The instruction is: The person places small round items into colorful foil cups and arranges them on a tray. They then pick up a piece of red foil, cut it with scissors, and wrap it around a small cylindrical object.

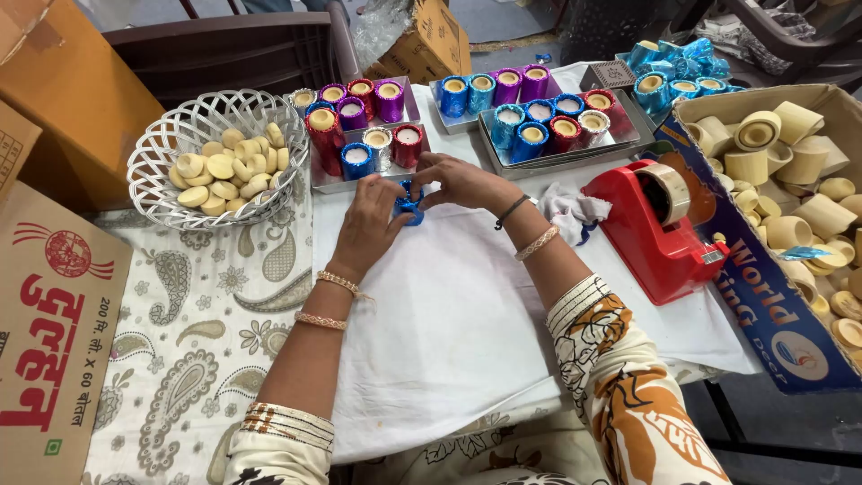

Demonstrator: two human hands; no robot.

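The fingers of the left hand (373, 220) and the right hand (460, 180) close from either side on a small blue foil cup (409, 204), pinching it between them just above the white cloth (449, 305) on the counter (193, 314). The left fingers curl narrowly round the cup's left side; the right fingers bend over its top and right side. Only part of the blue foil shows between them.

Taking the cup as landmark: just behind it lies a steel tray (364, 135) of foil-wrapped cups in red, blue, purple and silver, each filled with pale wax. Further behind and to the right sit two more trays (539, 112) of the same coloured cups. Behind and to the left stands a white wire basket (215, 153) holding round cream discs (229, 171). To the right of the cup, near the right wrist, lies a crumpled white rag (567, 211), and beyond it a red tape dispenser (660, 229) with a roll of tan tape. Further right is an open carton (763, 296) full of bare cream cups and discs. Far behind and to the right lies a heap of shiny blue foil pieces (673, 63). Well to the left of the cup, at the counter's edge, is a brown cardboard box (54, 332) with red print. The counter wears a paisley cloth under the white one.
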